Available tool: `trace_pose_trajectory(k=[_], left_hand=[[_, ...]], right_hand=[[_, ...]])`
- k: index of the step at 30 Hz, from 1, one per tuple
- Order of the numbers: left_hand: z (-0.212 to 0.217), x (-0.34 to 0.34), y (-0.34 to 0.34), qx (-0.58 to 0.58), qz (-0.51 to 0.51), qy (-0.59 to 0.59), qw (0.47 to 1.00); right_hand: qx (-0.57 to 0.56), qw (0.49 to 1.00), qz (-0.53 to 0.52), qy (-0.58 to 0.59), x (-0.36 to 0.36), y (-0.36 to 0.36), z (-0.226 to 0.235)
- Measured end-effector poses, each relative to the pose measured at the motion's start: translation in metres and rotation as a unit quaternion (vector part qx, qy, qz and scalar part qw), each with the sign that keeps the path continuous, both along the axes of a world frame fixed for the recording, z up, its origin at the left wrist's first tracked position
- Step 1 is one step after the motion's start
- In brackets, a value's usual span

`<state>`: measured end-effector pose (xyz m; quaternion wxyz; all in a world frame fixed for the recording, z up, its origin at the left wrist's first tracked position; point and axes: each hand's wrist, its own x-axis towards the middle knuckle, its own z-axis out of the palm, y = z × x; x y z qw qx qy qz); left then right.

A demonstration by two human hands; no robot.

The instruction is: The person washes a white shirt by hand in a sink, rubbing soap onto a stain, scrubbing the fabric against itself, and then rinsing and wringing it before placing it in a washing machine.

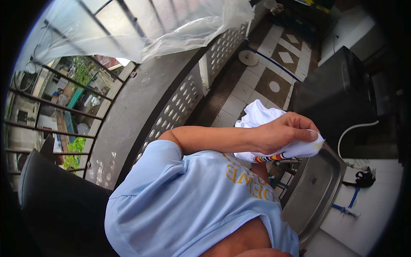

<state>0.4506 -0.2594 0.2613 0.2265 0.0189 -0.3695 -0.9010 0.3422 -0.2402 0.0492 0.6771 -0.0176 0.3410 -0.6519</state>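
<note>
My left hand [295,130] pinches the edge of a white piece of clothing [261,115], with thumb and fingers closed on the fabric. A band of red, yellow and black [269,158] runs along the cloth. Near my thumb, a faint yellowish patch shows on the white fabric. The rest of the garment hangs bunched behind my left wrist, and its full shape is hidden. Below the cloth a bit of my right arm [260,171] shows. Cloth and left forearm cover my right hand, so its fingers are out of sight.
A steel sink [329,205] stands beside the cloth, with blue pipes [353,199] on the white wall past it. A black boxy appliance [338,85] with a white hose [342,139] is close by. At left are a grey ledge [124,115] and window bars [55,103].
</note>
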Motion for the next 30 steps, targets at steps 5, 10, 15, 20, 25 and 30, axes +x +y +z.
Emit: trace_pose_trajectory(k=[5,10,15,20,25,30], left_hand=[[0.013,-0.012,-0.016,0.028,0.065,0.015,0.997],[0.017,-0.044,-0.062,0.05,-0.018,0.1,0.994],[0.048,-0.113,-0.079,0.067,-0.293,0.251,0.92],[0.087,-0.192,-0.044,0.097,-0.398,0.269,0.872],[0.113,-0.246,0.037,0.044,-0.35,0.23,0.907],[0.081,-0.318,0.1,-0.015,-0.45,0.207,0.869]], right_hand=[[-0.103,0.987,-0.117,-0.03,-0.037,0.006,0.047],[-0.188,0.94,-0.283,0.01,-0.093,0.053,0.094],[-0.231,0.865,-0.437,0.088,-0.14,0.125,0.135],[-0.213,0.775,-0.572,0.168,-0.166,0.214,0.157],[-0.155,0.725,-0.643,0.193,-0.186,0.291,0.13],[0.073,0.736,-0.632,0.229,-0.196,0.353,0.081]])
